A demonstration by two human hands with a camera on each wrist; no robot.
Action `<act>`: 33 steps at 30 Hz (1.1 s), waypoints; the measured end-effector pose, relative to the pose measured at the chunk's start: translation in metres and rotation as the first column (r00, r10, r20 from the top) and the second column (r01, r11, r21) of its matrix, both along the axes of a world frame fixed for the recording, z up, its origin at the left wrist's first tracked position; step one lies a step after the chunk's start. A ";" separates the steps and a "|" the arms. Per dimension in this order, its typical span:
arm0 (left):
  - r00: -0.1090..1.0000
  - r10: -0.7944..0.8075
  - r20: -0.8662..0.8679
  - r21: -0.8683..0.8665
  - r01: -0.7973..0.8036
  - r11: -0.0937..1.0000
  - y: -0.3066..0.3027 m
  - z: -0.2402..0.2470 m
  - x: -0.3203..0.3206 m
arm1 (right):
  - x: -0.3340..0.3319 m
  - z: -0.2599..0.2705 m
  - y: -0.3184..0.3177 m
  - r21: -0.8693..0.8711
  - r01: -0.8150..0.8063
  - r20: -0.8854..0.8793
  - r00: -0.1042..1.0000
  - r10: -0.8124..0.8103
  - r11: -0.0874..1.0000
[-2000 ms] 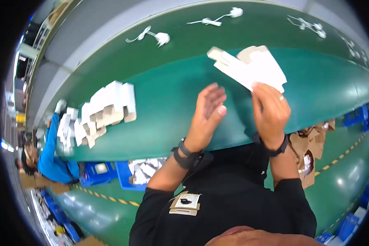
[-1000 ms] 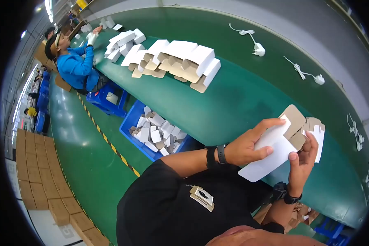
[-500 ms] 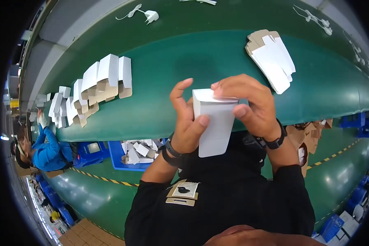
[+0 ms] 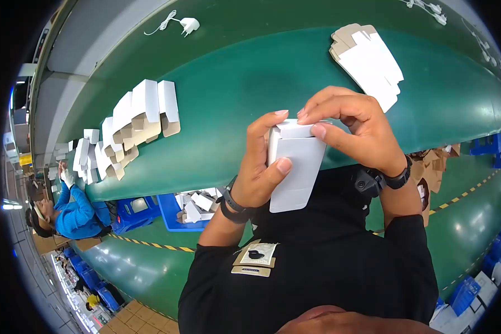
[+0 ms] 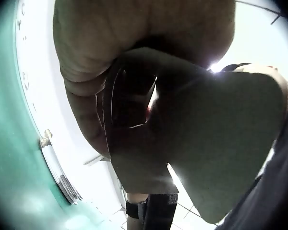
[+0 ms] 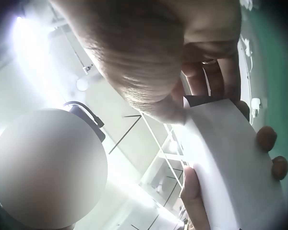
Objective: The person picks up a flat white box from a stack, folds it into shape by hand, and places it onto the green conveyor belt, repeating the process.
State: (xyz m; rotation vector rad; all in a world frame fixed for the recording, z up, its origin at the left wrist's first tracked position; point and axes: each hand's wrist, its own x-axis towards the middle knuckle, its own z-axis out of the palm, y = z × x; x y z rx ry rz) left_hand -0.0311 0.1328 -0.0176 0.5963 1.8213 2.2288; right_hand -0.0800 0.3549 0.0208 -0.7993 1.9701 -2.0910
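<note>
A small white cardboard box [image 4: 298,172] stands upright in front of the chest in the head view. My left hand [image 4: 257,167] grips its side, thumb on the near face and fingers behind. With thumb and fingertips, my right hand [image 4: 359,128] pinches the top flap [image 4: 296,130], which is partly folded in. In the left wrist view the box's lower end faces the camera, its grey-looking flaps [image 5: 221,139] hanging loose around an open end. The right wrist view shows a smooth white side [image 6: 230,153] with fingertips of the left hand along its edges.
Flat white cartons [image 4: 370,64] are stacked at the right on the green table [image 4: 222,133]. Folded white boxes [image 4: 145,108] stand in a row at left. White plug cables [image 4: 189,25] lie along the back. A blue bin [image 4: 170,214] holds boxes; a person in blue [image 4: 75,214] sits left.
The flat carton taken from the stack has been opened into a box. Over the last half second the right fingers have closed on its top flap, and the left fingers have drawn in around it.
</note>
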 end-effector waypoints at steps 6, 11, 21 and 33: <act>0.999 0.028 -0.014 0.013 -0.028 1.000 -0.002 -0.007 -0.002 | 0.000 -0.005 0.001 0.097 -0.025 -0.190 0.981 0.043 0.995; 0.999 0.030 0.024 0.029 -0.031 0.999 0.000 -0.005 -0.004 | 0.003 -0.012 0.002 -0.042 -0.071 0.061 0.995 0.073 0.997; 0.998 -0.061 -0.026 -0.081 0.059 0.995 -0.005 -0.012 -0.008 | 0.001 -0.022 0.008 -0.106 -0.118 0.175 0.975 0.135 0.987; 0.960 -0.128 0.247 0.190 0.082 0.978 -0.011 -0.018 -0.011 | -0.010 -0.027 0.011 -0.113 -0.159 0.069 0.983 0.168 0.981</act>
